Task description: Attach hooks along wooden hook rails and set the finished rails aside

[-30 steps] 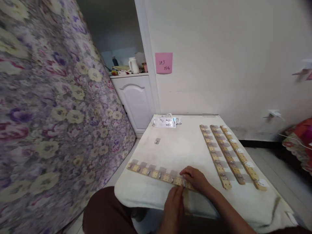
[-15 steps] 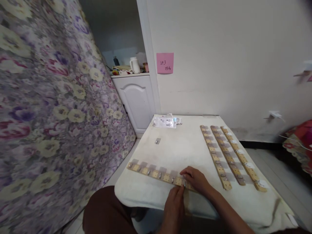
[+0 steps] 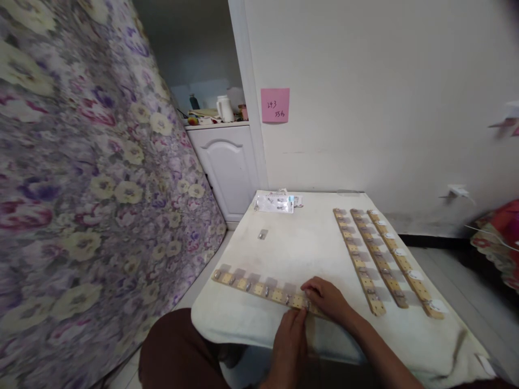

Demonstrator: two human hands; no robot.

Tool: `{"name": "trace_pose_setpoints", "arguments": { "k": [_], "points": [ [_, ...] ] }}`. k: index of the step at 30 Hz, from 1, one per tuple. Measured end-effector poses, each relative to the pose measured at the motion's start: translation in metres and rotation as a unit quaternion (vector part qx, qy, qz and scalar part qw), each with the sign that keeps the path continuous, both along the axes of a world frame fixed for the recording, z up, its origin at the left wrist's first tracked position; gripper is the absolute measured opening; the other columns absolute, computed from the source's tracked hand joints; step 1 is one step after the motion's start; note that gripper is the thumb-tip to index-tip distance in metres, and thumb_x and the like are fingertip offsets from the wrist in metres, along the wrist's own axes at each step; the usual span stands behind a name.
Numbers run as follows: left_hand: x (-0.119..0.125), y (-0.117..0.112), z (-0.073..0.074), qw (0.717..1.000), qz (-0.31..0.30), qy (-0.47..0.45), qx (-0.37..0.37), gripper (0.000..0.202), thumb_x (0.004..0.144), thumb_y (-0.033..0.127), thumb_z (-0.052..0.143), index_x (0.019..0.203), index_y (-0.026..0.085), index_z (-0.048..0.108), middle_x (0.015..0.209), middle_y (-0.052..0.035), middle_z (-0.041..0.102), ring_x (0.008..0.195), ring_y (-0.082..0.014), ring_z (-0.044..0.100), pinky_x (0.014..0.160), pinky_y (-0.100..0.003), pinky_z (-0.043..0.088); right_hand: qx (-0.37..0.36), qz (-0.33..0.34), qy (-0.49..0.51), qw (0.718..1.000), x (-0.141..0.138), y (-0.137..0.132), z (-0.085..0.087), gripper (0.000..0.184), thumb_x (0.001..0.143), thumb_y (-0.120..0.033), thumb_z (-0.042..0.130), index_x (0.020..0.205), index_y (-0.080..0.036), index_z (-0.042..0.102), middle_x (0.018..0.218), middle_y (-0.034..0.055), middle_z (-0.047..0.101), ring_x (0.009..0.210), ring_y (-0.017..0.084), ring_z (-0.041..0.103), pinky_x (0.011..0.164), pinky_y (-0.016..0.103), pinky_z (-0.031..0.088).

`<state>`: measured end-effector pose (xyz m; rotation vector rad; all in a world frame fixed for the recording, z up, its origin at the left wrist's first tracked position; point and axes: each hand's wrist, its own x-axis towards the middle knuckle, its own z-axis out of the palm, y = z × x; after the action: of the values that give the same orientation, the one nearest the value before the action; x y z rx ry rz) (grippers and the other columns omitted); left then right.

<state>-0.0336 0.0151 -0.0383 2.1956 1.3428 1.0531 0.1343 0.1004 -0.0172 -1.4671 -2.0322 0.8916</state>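
Note:
A pale wooden strip [image 3: 277, 295] with holes lies slantwise near the table's front edge. Several small silvery metal rings or clips [image 3: 266, 292] sit along it, with clear tags [image 3: 270, 282] behind them. My left hand [image 3: 290, 330] is at the strip's front edge, its fingers close together and a fingertip at the last metal clip [image 3: 307, 304]. From behind and to the right, my right hand [image 3: 327, 298] curls over the strip's right end, fingers bent toward that same clip. What exactly the fingertips pinch is too small to make out.
Three more wooden strips [image 3: 367, 281] with clips and tags lie side by side at the right. A small clear tag with a metal piece [image 3: 263, 234] lies alone at left centre. Clear packaging [image 3: 275, 203] is at the back. A floral curtain [image 3: 101, 189] hangs on the left.
Both hands stay at the same clip, with hardly any finger movement. The view has shifted very slightly.

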Motion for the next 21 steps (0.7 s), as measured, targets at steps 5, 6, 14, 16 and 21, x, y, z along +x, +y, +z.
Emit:
{"name": "trace_pose_setpoints", "arguments": {
  "k": [5, 6, 14, 16, 21],
  "points": [
    [0.003, 0.001, 0.001, 1.000, 0.010, 0.008, -0.019, 0.039, 0.088, 0.012, 0.036, 0.122, 0.020, 0.054, 0.110, -0.0121, 0.061, 0.103, -0.0207, 0.057, 0.090, -0.039, 0.049, -0.014, 0.010, -0.009, 1.000, 0.000, -0.001, 0.002, 0.030, 0.072, -0.026, 0.057, 0.100, -0.020, 0.066, 0.084, 0.0031, 0.063, 0.076, 0.017, 0.057, 0.070, 0.027, 0.041],
    [0.003, 0.002, 0.001, 1.000, 0.015, 0.007, -0.021, 0.037, 0.088, 0.013, 0.037, 0.119, 0.020, 0.055, 0.109, -0.0118, 0.062, 0.101, -0.0205, 0.058, 0.089, -0.038, 0.050, -0.015, 0.011, -0.008, 1.000, 0.000, -0.001, 0.002, 0.030, 0.071, -0.025, 0.058, 0.100, -0.021, 0.066, 0.084, 0.0028, 0.063, 0.076, 0.017, 0.056, 0.070, 0.027, 0.041],
    [0.005, 0.015, 0.001, 0.997, 0.034, 0.064, 0.003, 0.028, 0.093, 0.020, 0.036, 0.110, 0.024, 0.058, 0.089, -0.0047, 0.063, 0.083, -0.0157, 0.061, 0.076, -0.028, 0.053, -0.011, 0.009, 0.006, 1.000, 0.002, -0.001, -0.001, 0.032, 0.072, -0.026, 0.059, 0.102, -0.022, 0.066, 0.085, 0.0025, 0.063, 0.078, 0.017, 0.057, 0.071, 0.027, 0.042],
    [0.006, 0.017, 0.000, 0.996, 0.037, 0.082, 0.018, 0.027, 0.093, 0.020, 0.035, 0.108, 0.024, 0.057, 0.086, -0.0039, 0.062, 0.080, -0.0149, 0.061, 0.074, -0.027, 0.053, -0.016, 0.007, 0.005, 1.000, 0.002, 0.000, -0.002, 0.032, 0.072, -0.026, 0.059, 0.103, -0.022, 0.066, 0.087, 0.0028, 0.063, 0.080, 0.017, 0.058, 0.073, 0.027, 0.042],
    [0.008, 0.020, 0.000, 0.992, 0.042, 0.116, 0.037, 0.025, 0.093, 0.017, 0.035, 0.102, 0.023, 0.058, 0.081, -0.0027, 0.061, 0.075, -0.0140, 0.060, 0.071, -0.025, 0.052, -0.024, 0.011, 0.003, 1.000, 0.003, 0.001, -0.002, 0.033, 0.073, -0.026, 0.058, 0.104, -0.023, 0.065, 0.089, 0.0030, 0.065, 0.081, 0.017, 0.059, 0.074, 0.028, 0.043]
  ]
}}
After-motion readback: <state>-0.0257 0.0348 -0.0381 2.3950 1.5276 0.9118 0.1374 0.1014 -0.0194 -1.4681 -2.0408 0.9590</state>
